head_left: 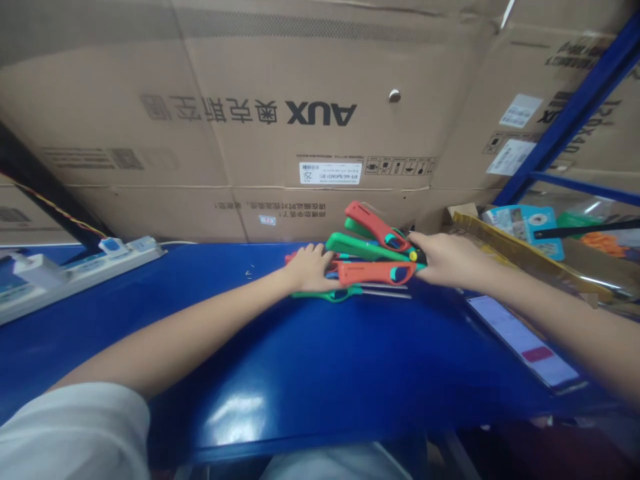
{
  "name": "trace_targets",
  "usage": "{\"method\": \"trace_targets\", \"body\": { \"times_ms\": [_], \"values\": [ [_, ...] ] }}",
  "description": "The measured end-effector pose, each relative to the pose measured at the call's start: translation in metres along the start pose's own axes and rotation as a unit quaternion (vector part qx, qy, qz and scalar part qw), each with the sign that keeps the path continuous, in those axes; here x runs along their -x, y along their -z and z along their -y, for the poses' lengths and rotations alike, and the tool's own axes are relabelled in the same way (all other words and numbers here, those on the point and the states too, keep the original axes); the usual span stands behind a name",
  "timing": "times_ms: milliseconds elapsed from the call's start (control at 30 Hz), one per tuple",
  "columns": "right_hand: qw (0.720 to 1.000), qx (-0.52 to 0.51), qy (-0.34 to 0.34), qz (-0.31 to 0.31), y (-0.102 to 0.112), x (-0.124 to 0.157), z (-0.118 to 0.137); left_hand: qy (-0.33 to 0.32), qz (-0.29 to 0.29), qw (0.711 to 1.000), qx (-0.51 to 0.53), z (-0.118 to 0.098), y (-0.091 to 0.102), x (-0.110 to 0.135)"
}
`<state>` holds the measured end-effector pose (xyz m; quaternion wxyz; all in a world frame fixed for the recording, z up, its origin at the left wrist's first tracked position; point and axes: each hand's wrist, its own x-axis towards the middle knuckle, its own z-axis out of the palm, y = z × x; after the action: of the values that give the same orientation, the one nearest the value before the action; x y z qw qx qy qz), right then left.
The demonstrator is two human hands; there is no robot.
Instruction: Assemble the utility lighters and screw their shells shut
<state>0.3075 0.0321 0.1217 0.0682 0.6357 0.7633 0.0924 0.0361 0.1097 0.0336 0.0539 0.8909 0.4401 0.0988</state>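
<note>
Several long-necked lighters, red-orange and green, are bunched on and above the blue table. My right hand [443,259] is closed around the neck end of a bunch that includes an orange lighter [375,272], a green lighter [367,247] and a red lighter [369,221], their handles fanned out to the left. Just left of them, my left hand [313,268] has its fingers curled down over other lighters, partly hiding them. Below it a green lighter [327,295] lies flat, its thin metal neck to the right.
A large cardboard box [250,60] stands behind the blue table [310,373]. White power strips [85,270] lie at left. At right are a phone [523,340], a box with yellow tape [493,247], a blue package [530,227] and a blue metal frame [570,120].
</note>
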Motion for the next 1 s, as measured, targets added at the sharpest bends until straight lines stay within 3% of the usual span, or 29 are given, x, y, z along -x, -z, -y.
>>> {"method": "trace_targets", "body": {
  "times_ms": [100,333,500,667,833,1000],
  "values": [
    [1.000,0.023,-0.015,-0.001,0.000,-0.027,-0.001,-0.011,-0.005,0.998,-0.057,-0.025,-0.007,0.031],
    [0.998,0.005,0.058,0.023,-0.029,-0.080,0.031,0.011,-0.005,0.999,-0.050,-0.074,-0.008,0.089],
    [0.992,-0.004,0.112,0.063,-0.039,-0.112,0.053,0.039,0.016,0.998,-0.040,-0.084,-0.006,0.099],
    [0.984,-0.007,0.140,0.111,-0.029,-0.134,0.054,0.046,0.026,0.998,-0.030,-0.089,-0.008,0.095],
    [0.983,-0.022,0.156,0.098,-0.010,-0.118,0.057,0.043,0.067,0.996,0.037,-0.088,-0.001,0.092],
    [0.962,-0.104,0.251,0.035,-0.008,-0.054,0.070,0.010,0.051,0.986,0.161,-0.063,0.014,0.098]
  ]
}}
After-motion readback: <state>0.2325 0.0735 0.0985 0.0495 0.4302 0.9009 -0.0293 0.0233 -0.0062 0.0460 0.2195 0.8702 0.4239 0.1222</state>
